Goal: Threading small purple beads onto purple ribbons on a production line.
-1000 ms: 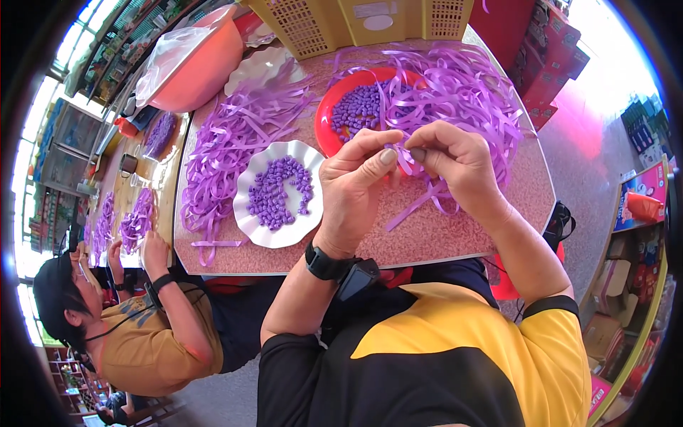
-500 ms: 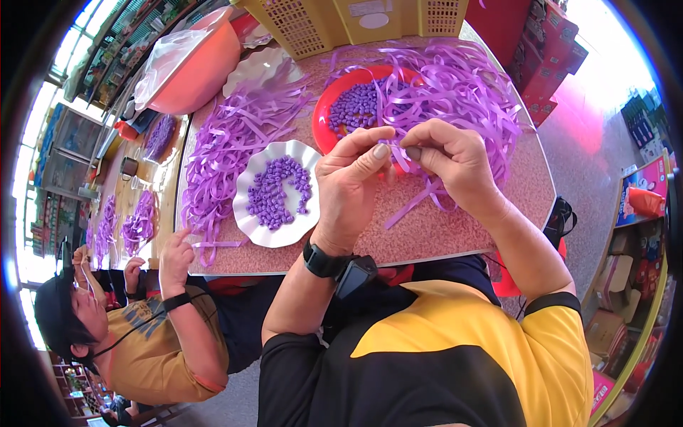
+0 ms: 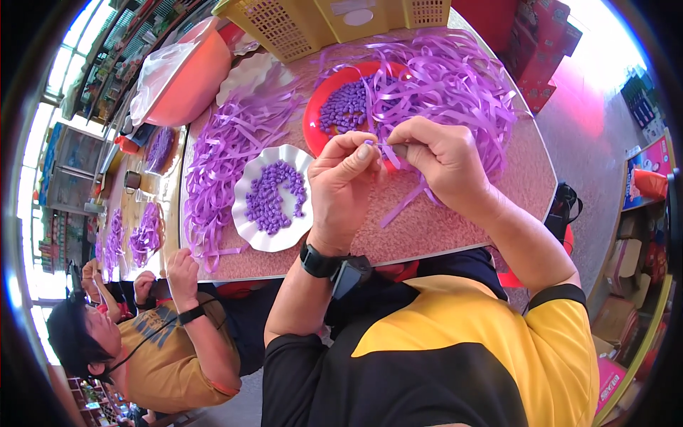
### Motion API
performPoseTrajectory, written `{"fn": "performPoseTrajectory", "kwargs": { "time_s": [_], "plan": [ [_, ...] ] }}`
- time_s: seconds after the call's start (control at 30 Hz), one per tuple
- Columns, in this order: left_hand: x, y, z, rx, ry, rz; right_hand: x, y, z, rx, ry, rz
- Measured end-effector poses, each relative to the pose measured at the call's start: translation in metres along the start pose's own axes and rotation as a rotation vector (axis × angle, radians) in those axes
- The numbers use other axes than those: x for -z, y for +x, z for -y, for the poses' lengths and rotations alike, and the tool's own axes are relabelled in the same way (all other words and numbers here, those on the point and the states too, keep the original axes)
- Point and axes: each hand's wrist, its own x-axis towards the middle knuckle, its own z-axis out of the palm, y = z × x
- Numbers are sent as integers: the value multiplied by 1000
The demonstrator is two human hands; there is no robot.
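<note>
My left hand (image 3: 340, 181) is closed in a pinch, with a small purple bead (image 3: 368, 142) at its fingertips. Close beside it, my right hand (image 3: 447, 158) pinches a thin pale strand that runs toward the bead; it looks like the narrowed end of a purple ribbon (image 3: 403, 206) trailing below. Whether the strand passes through the bead is too small to tell. Both hands are above the table in front of a red plate (image 3: 311, 124) of purple beads, partly covered by ribbons. Left of my left hand is a white scalloped plate (image 3: 249, 231) with more beads.
Piles of purple ribbon (image 3: 213, 171) lie left and right on the pink speckled table (image 3: 455, 231). A yellow basket (image 3: 284, 32) and a salmon-coloured tub (image 3: 188, 85) stand behind. At left another person (image 3: 178, 349) sits with raised hands. Boxes (image 3: 544, 50) are stacked at far right.
My hands have drawn slightly apart, and a thin strand now stretches between them where ribbon was bunched. The whole view has shifted a little.
</note>
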Motion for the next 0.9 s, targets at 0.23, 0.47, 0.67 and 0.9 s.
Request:
{"fn": "performPoseTrajectory", "kwargs": {
  "time_s": [0.23, 0.47, 0.67, 0.9],
  "plan": [
    [21, 14, -1, 275, -498, 84, 6, 1, -3, 59, -76, -36],
    [23, 15, -1, 300, -605, 73, 7, 1, -6, 82, -97, -37],
    [24, 15, 1, 325, -564, 32, 1, 1, -3, 104, -184, -34],
    [21, 13, 3, 329, -531, 49, -5, 1, -4, 118, -248, -55]
  ]
}}
